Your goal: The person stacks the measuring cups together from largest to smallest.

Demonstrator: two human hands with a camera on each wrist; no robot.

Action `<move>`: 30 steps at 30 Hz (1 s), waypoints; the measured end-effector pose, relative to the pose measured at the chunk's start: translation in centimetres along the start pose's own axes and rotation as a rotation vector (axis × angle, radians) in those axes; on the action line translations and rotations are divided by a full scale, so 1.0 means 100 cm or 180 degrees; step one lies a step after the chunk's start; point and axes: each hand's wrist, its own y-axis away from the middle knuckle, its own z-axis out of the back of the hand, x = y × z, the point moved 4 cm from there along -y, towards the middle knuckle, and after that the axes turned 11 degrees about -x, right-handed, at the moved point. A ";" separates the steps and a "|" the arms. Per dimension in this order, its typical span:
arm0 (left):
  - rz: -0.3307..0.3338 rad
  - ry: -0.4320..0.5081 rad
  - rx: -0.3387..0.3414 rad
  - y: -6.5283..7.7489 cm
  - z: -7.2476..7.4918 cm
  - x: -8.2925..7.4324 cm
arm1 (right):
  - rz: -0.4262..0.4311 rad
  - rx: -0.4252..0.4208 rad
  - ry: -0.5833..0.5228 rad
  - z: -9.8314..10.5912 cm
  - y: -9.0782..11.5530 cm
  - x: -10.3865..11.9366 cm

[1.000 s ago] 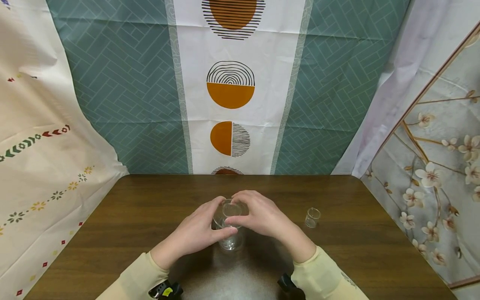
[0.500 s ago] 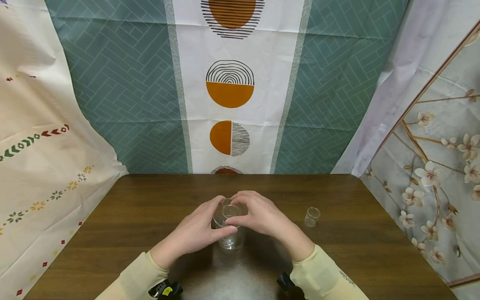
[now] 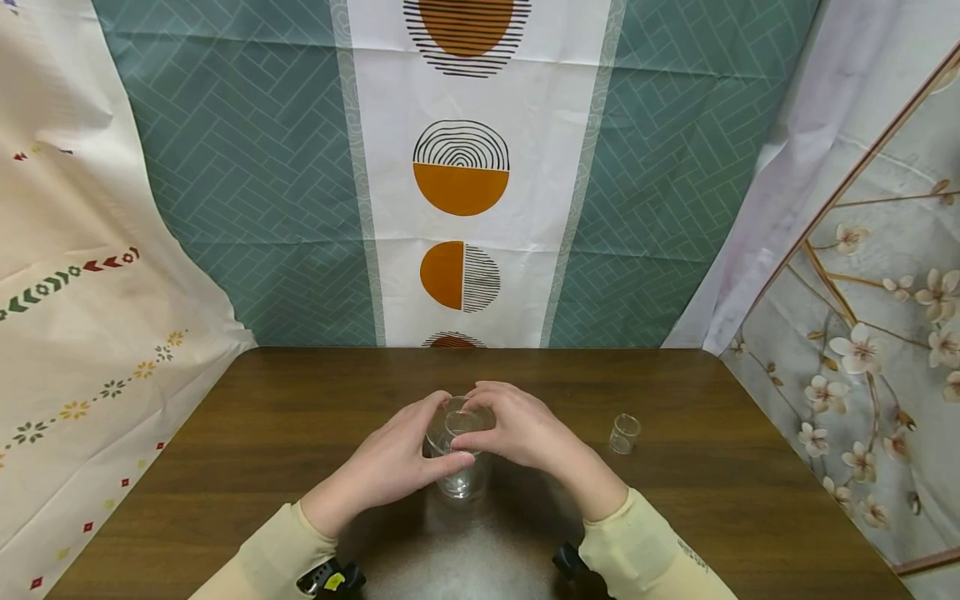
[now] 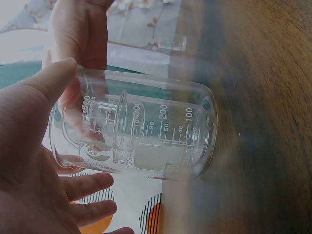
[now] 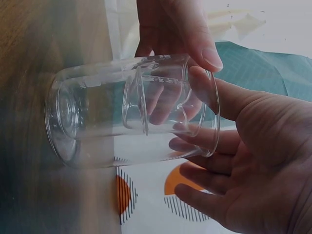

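A large clear glass beaker [image 4: 207,131] with white scale marks stands upright on the table, between both hands. My left hand [image 3: 397,454] grips its rim, thumb on the near side and index finger on the far side. Inside the mouth is a smaller glass beaker [image 3: 463,423], which my right hand [image 3: 517,425] pinches by the rim between thumb and fingers. Its other fingers reach past the large beaker in the right wrist view. Lower inside, another beaker rim [image 5: 141,100] shows through the glass, nested with the smaller one.
A small clear glass beaker [image 3: 624,435] stands apart on the right of the brown wooden table [image 3: 315,375]. Patterned cloths hang behind the table [image 3: 300,208] and along its left and right sides. Dark wrist straps [image 3: 330,578] sit under the sleeves.
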 end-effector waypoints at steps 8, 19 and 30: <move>-0.0004 0.0006 0.0023 0.000 0.000 0.000 | -0.0019 0.0036 -0.0005 -0.001 0.000 -0.001; 0.0021 0.0006 0.0021 0.000 0.000 -0.001 | -0.0068 0.0094 -0.0102 -0.003 -0.002 -0.005; 0.0045 0.0001 0.0030 0.001 0.001 -0.001 | -0.0045 0.0099 -0.0106 -0.004 -0.004 -0.005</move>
